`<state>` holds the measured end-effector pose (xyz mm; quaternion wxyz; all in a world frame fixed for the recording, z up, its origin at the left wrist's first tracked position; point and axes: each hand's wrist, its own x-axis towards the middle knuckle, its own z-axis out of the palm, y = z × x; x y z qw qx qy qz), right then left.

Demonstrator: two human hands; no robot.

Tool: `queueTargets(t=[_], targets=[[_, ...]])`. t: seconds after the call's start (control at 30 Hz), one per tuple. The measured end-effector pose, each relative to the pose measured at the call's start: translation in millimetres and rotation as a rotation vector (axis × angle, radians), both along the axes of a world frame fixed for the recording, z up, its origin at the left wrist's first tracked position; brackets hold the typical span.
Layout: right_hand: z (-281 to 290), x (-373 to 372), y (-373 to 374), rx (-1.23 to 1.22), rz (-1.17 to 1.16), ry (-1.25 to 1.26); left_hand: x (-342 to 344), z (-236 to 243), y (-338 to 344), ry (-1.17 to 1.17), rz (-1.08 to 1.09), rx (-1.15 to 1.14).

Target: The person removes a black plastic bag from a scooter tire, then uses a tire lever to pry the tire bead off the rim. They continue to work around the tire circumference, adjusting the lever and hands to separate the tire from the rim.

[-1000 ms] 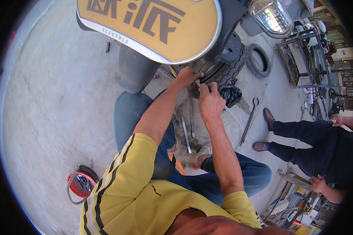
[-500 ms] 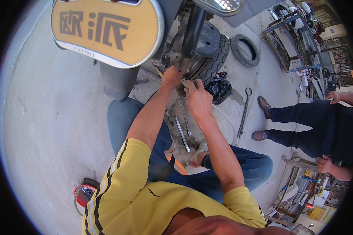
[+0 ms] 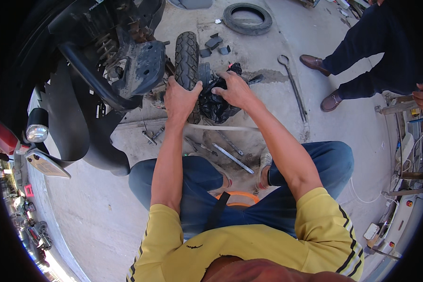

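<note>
Left hand (image 3: 180, 99) grips wheel (image 3: 186, 58), thumb and fingers either side. Just right of wheel: right hand (image 3: 237, 91) half-curled at bag (image 3: 216, 111); can't tell if gripping.

Matt rubber tyre (image 3: 186, 61), glossy bag (image 3: 214, 110)

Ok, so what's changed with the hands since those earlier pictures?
The hands have parted: the left hand now straddles the treaded tyre, while the right hand has moved off rightward to the black plastic bag. The camera view has swung too. The long spanner and loose tyre still lie on the floor.
</note>
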<state>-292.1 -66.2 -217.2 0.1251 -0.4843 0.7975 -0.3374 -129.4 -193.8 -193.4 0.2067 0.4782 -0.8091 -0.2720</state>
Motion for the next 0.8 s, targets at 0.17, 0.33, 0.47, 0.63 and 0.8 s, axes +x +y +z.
queueTargets(t=[0.17, 0.33, 0.47, 0.63, 0.8], targets=[[-21, -14, -54, -0.308, -0.016, -0.349, 1, 1, -3, 0.046, -0.022, -0.080], [-24, -5, -101, -0.549, -0.048, -0.423, 2, 4, -4, 0.055, -0.011, -0.019], [-21, -5, -115, -0.486, -0.094, -0.395, 2, -1, -7, 0.163, -0.040, -0.015], [2, -27, -104, -0.315, -0.089, -0.413, -4, 7, -10, 0.101, -0.042, 0.012], [42, -24, -7, -0.685, -0.264, -0.516, -3, 4, -12, 0.047, -0.015, -0.006]])
